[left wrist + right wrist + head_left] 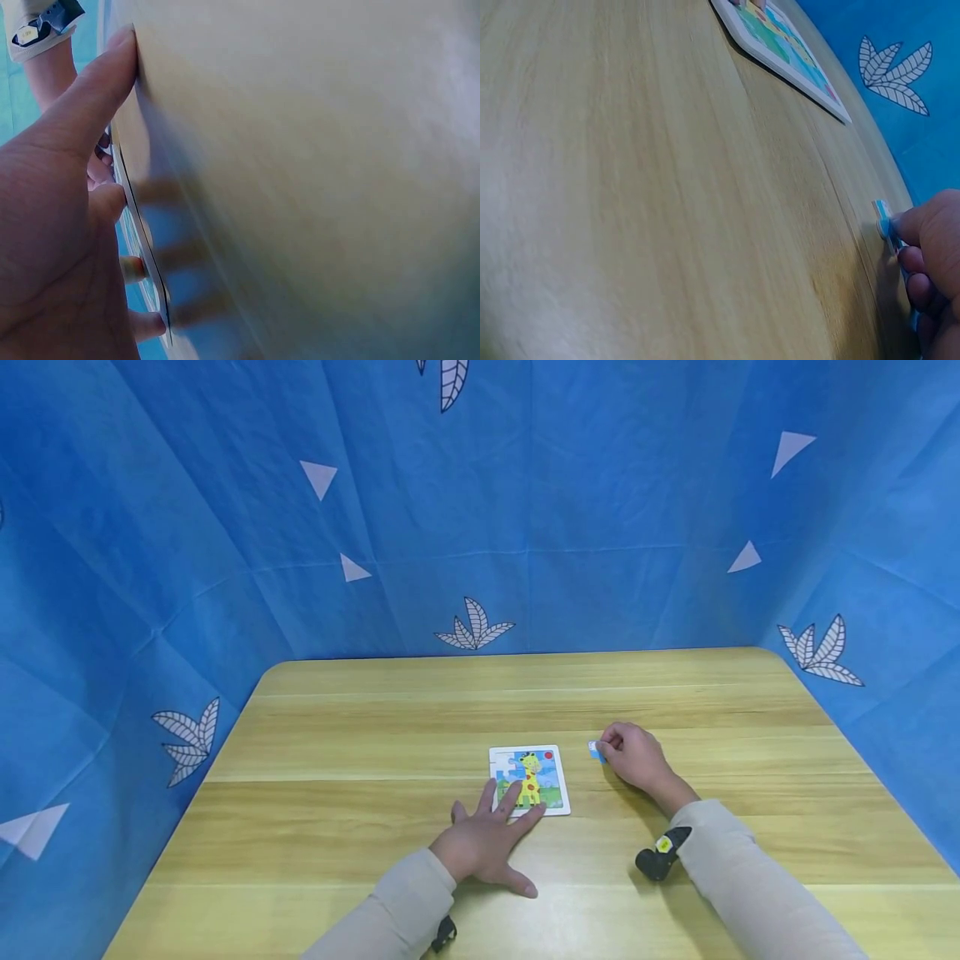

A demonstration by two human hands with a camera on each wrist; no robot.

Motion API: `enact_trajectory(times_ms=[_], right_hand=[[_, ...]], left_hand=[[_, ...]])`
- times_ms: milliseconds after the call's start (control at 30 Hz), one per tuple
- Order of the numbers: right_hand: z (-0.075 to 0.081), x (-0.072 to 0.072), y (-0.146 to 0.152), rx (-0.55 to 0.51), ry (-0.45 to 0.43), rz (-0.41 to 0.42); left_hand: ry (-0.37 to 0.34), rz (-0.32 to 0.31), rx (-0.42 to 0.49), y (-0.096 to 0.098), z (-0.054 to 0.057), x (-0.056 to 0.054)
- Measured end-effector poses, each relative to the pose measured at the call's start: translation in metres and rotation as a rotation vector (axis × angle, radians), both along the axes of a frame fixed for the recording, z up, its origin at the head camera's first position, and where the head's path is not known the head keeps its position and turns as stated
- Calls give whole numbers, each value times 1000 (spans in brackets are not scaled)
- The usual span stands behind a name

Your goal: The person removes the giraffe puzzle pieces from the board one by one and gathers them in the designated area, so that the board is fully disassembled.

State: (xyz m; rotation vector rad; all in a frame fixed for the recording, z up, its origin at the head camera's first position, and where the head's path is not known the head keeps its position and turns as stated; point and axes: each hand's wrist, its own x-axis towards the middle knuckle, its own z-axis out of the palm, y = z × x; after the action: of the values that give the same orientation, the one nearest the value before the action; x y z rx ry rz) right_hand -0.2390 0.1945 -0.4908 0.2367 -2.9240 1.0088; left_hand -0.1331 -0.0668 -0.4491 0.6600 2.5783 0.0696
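A small jigsaw puzzle in a white frame lies on the table, showing a yellow giraffe on a blue and green ground. White backing shows at its upper left corner. My left hand spreads over its near edge, fingertips on the frame and the picture, thumb out toward me. To the right of the puzzle, my right hand pinches a blue and white puzzle piece between thumb and curled fingers, close over the table. Part of the piece is hidden behind those fingers.
The wood-grain table has rounded far corners. Blue cloth printed with white leaves and triangles hangs behind it and at both sides. A black strap-on device sits at the right wrist.
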Motion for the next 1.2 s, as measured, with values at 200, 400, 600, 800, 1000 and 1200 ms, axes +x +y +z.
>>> enact_trajectory(times_ms=[200, 400, 600, 800, 1000, 1200], right_hand=[[1, 1, -1, 18, 1, -8], [3, 1, -2, 23, 4, -18], [4, 1, -2, 15, -1, -21], [9, -1, -6, -40, 34, -9], [15, -3, -21, -126, 28, 47], [18, -4, -35, -138, -11, 111]], left_hand=[[1, 0, -1, 0, 0, 0], [6, 0, 1, -1, 0, -1], [5, -1, -4, -1, 0, 0], [2, 1, 0, -1, -1, 0], [13, -4, -1, 0, 0, 1], [16, -5, -7, 0, -1, 0]])
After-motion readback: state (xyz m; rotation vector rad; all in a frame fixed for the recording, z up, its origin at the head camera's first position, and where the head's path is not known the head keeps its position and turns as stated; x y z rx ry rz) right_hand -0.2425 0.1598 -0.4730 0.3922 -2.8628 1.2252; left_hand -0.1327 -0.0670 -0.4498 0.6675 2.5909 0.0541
